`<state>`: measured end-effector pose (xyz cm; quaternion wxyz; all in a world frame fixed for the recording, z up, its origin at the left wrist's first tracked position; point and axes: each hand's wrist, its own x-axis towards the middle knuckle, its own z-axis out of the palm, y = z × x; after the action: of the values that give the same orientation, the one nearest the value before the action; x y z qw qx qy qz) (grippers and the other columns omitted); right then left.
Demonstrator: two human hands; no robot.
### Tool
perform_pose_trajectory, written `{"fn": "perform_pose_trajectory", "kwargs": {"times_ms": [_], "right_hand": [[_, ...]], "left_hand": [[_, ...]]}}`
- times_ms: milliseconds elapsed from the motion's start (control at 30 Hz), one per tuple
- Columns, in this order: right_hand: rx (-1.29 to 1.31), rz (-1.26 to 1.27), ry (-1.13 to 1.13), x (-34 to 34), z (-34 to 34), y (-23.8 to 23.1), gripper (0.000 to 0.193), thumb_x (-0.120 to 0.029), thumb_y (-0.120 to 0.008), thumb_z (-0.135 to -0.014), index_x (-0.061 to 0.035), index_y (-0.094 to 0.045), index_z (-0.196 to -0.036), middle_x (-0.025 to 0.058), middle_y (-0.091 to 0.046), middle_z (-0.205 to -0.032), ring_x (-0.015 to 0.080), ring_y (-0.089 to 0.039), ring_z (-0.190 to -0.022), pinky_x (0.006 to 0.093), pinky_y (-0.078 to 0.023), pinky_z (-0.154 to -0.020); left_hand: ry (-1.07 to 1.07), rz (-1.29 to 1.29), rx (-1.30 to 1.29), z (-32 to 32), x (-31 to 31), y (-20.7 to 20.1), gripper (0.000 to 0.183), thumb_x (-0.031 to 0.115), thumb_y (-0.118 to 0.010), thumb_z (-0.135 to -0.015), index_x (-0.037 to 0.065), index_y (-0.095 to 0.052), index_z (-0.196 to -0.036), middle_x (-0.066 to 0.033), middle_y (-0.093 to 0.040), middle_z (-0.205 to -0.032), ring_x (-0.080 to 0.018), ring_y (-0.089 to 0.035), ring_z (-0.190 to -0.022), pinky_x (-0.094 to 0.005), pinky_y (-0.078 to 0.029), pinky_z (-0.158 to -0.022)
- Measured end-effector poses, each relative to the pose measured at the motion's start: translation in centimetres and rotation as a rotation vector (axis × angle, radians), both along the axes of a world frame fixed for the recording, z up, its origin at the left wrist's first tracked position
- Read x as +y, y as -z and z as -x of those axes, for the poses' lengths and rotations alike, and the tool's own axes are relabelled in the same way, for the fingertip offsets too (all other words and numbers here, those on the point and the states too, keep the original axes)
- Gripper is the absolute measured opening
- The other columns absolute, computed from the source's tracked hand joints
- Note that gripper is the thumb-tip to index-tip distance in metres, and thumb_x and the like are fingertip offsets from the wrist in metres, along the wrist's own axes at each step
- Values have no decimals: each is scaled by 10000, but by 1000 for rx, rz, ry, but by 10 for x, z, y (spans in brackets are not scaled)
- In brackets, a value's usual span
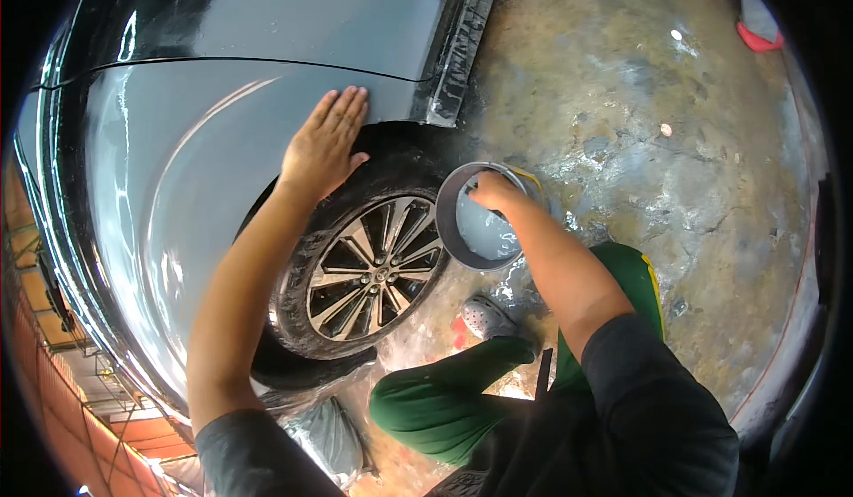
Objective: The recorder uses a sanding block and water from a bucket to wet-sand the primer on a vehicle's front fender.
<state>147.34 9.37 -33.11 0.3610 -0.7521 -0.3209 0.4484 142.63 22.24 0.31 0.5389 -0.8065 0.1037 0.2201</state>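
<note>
My left hand point(327, 146) lies flat on the grey car body panel point(213, 133), just above the wheel arch. Its fingers are stretched out and point away from me, with the thumb out to the side. Inside a grey bucket point(450, 222) beside the wheel, my right hand point(490, 191) reaches down over cloudy, whitish water point(487, 229). The fingers of that hand are curled; whatever they grip, if anything, is hidden. Below my left hand, the tyre point(293, 306) surrounds a spoked alloy wheel point(380, 275).
The wet, stained concrete floor point(640, 168) stretches to the right of the car. A grey clog point(487, 318) is on my foot near the bucket. A grey plastic-looking sheet point(329, 439) lies behind the wheel. Another person's red-edged shoe point(760, 39) shows at the upper right.
</note>
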Motion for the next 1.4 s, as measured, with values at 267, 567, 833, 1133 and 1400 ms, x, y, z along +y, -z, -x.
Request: {"fn": "perform_pose_trajectory", "kwargs": {"times_ms": [267,567,833,1133,1400], "right_hand": [[-9,-58,-8,-5,12,10,509,-347,-694,-897,52,-683,-1213,272,-642,-1306,394,-621,-1239,452,-488,-1057],[37,-129,6,-3,-3,12,503,-325,-698,-890,50,-670,-1225,271,-664,-1269,384,-643,-1202,466,-500,-1013],[88,-141,86,-1,-2,5,481,-304,-700,-851,37,-682,-1190,276,-694,-1180,379,-675,-1123,453,-514,-947],[58,-126,87,-1,-5,11,486,-303,-715,-840,48,-682,-1174,265,-702,-1155,378,-682,-1100,451,-515,-934],[113,-69,-5,1,-7,-1,491,-317,-703,-890,40,-662,-1223,275,-660,-1271,384,-641,-1200,463,-501,-1003]], "left_hand": [[-15,-109,67,-42,8,111,823,622,-337,-1027,53,-252,-1616,-58,-173,-1714,-202,-86,-1589,-423,-16,-1291],[-39,-113,75,-35,1,117,815,605,-404,-1013,62,-286,-1609,-36,-199,-1708,-204,-114,-1583,-435,-39,-1289],[-63,-92,86,-13,3,95,791,571,-387,-1029,60,-249,-1617,-31,-196,-1708,-183,-118,-1581,-419,-37,-1292],[-19,-54,-34,25,-7,38,775,530,-427,-1029,36,-270,-1605,-45,-220,-1699,-176,-172,-1568,-389,-94,-1291],[-147,97,-221,78,-19,-19,774,521,-467,-1017,39,-293,-1597,-52,-238,-1693,-190,-193,-1565,-400,-127,-1286]]}}
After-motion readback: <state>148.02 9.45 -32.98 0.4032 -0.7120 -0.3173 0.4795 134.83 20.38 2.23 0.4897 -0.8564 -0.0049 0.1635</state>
